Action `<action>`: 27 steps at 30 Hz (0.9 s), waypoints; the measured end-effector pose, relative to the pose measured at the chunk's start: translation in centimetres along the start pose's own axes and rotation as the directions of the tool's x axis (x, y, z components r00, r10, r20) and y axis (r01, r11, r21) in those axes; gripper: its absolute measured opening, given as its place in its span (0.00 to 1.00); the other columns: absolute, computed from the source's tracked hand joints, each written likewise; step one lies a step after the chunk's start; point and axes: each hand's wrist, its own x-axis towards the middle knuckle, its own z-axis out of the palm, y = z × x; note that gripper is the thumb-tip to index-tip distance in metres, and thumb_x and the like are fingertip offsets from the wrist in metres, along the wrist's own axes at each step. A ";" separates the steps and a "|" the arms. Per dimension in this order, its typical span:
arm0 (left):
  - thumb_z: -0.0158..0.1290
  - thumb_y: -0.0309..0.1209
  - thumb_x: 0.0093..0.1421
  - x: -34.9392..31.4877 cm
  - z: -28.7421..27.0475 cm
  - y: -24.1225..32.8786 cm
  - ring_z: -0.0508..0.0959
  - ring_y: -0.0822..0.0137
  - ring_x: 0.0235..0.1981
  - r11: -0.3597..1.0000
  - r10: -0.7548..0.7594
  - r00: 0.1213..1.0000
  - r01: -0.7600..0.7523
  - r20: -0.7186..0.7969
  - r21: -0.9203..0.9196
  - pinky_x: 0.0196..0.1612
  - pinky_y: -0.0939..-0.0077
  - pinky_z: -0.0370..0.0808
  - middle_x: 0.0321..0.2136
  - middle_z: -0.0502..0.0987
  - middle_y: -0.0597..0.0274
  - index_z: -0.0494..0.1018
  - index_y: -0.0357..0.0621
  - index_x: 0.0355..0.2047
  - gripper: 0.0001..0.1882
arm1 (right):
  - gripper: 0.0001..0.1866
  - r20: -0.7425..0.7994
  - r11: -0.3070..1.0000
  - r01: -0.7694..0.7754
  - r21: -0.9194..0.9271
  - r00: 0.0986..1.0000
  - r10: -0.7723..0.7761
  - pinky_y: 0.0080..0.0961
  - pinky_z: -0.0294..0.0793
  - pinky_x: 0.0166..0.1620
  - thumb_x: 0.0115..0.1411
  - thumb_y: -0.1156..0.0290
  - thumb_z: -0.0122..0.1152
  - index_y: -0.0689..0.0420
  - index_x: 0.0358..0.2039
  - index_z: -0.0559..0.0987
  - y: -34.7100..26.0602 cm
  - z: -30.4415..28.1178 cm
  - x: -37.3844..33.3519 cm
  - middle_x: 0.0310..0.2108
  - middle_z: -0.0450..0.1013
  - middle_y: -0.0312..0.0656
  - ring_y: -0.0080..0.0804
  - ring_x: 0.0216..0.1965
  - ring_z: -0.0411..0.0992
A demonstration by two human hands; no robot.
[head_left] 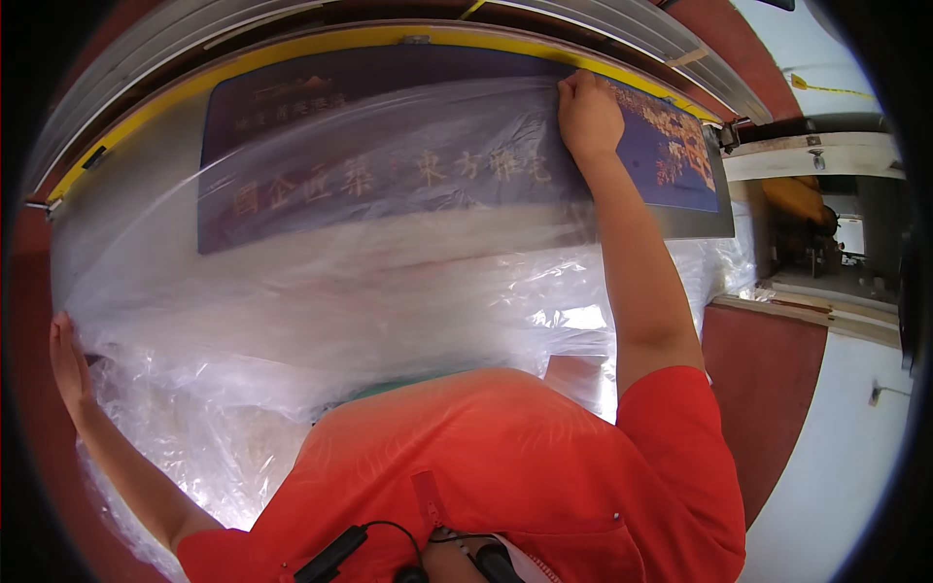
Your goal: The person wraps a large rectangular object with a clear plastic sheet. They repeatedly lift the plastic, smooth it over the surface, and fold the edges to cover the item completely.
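A sheet of clear plastic film (321,291) stretches in long creases over a wide flat board. Under it shows a dark blue printed panel (418,117) with gold characters and a gold picture at its right end. My right hand (591,112) is closed in a fist on the film near the panel's far edge, toward the right. Out at the far left of the view, my left hand (73,364) pinches the film's edge beside the board; its fingertips are partly hidden. Loose, crumpled film hangs between my arms and body.
A yellow strip (321,44) and grey metal rails (603,24) run along the far side. To the right are a pale beam (816,160) with a metal fitting and some dark machinery (821,228). The floor (758,379) is red and white.
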 end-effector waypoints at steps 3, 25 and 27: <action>0.42 0.37 0.55 1.6 2.1 2.5 0.65 0.72 0.39 0.988 0.130 0.979 -0.140 -0.159 -0.058 0.43 0.80 0.60 0.35 0.68 0.64 0.65 0.40 0.38 0.15 | 0.09 -0.025 0.982 -0.036 0.185 0.999 0.042 0.29 0.66 0.25 0.50 0.65 0.48 0.58 0.26 0.68 0.9 0.4 -0.1 0.22 0.68 0.42 0.36 0.23 0.67; 0.31 0.45 0.52 15.9 22.9 5.4 0.70 0.50 0.37 0.819 0.199 0.853 0.125 -0.483 0.559 0.41 0.65 0.64 0.32 0.70 0.44 0.71 0.36 0.30 0.26 | 0.21 0.141 0.603 -0.469 0.646 0.849 0.510 0.21 0.62 0.30 0.48 0.56 0.51 0.66 0.26 0.73 12.0 5.4 4.6 0.20 0.68 0.39 0.26 0.23 0.62; 0.32 0.41 0.51 15.6 23.0 5.1 0.69 0.49 0.37 0.904 0.145 0.833 0.108 -0.533 0.414 0.41 0.65 0.64 0.32 0.70 0.43 0.71 0.35 0.30 0.23 | 0.22 0.228 0.535 -0.601 0.594 0.764 0.604 0.22 0.62 0.32 0.52 0.57 0.40 0.67 0.31 0.70 12.3 5.2 5.0 0.27 0.67 0.42 0.27 0.27 0.62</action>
